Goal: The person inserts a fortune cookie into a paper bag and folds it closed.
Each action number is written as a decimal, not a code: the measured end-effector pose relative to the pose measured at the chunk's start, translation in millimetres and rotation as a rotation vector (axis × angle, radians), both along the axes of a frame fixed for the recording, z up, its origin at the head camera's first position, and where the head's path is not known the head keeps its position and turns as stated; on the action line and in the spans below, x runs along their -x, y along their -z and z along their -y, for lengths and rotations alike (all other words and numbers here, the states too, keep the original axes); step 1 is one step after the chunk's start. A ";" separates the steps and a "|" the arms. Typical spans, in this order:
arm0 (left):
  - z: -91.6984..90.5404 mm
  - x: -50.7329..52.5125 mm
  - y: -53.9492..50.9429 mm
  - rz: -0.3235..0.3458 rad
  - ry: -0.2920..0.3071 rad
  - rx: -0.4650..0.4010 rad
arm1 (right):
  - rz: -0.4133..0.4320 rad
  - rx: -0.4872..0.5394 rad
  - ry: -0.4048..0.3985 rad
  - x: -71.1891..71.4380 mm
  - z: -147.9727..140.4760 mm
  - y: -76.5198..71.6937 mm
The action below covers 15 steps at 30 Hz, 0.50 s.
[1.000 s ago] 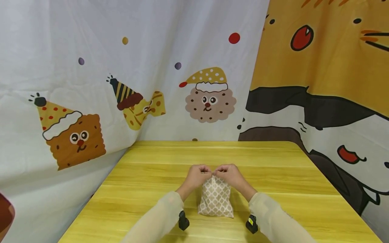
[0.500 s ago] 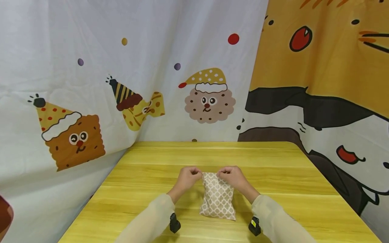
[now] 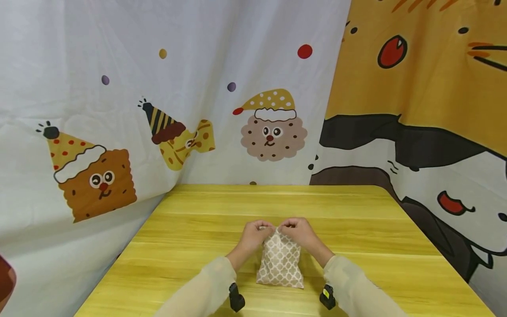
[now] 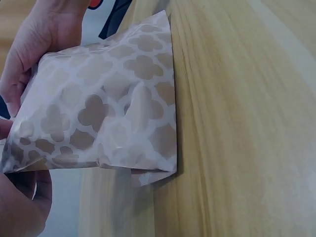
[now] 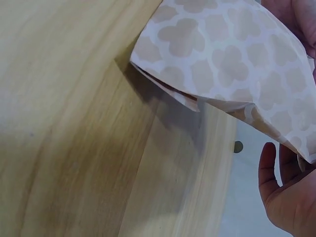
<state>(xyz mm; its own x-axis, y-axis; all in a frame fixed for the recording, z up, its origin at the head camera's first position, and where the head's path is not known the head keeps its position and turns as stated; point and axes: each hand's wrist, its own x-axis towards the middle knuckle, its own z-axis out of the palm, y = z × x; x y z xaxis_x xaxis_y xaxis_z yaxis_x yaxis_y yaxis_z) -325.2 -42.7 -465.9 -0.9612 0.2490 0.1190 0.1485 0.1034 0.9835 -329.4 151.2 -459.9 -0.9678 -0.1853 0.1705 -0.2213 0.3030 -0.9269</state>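
Observation:
A paper bag (image 3: 280, 260) with a beige and white lattice print stands between both hands, its lower edge at the wooden table. My left hand (image 3: 253, 237) pinches the bag's top edge at its left corner. Close beside it, my right hand (image 3: 302, 232) pinches the same edge farther right. The top is drawn together between the fingertips. In the left wrist view the bag (image 4: 98, 108) looks puffed out, with a folded flap at its bottom; its contents are hidden. From the right wrist, the right hand's fingers (image 5: 268, 173) show curled beside the bag's top corner.
The yellow wooden table (image 3: 190, 246) reaches back to a white curtain (image 3: 198, 53) printed with cartoon biscuits. A printed orange and black curtain (image 3: 396, 97) hangs at the right. Black wrist cameras (image 3: 236, 297) sit under both sleeves.
Half a second ago the left hand was farther left and the bag's top edge lay spread flat. It has come back toward the right hand, and the top is bunched again.

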 end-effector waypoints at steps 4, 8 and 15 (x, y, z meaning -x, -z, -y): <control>-3.3 -1.4 -1.4 0.003 -0.010 0.009 | -0.010 -0.015 0.000 -1.5 1.9 0.1; -5.4 -1.6 -2.2 0.004 -0.022 0.027 | -0.013 -0.041 0.023 -1.8 3.9 -0.1; -2.9 2.0 -2.6 -0.018 -0.072 0.047 | -0.010 -0.077 0.067 -1.5 2.9 -2.3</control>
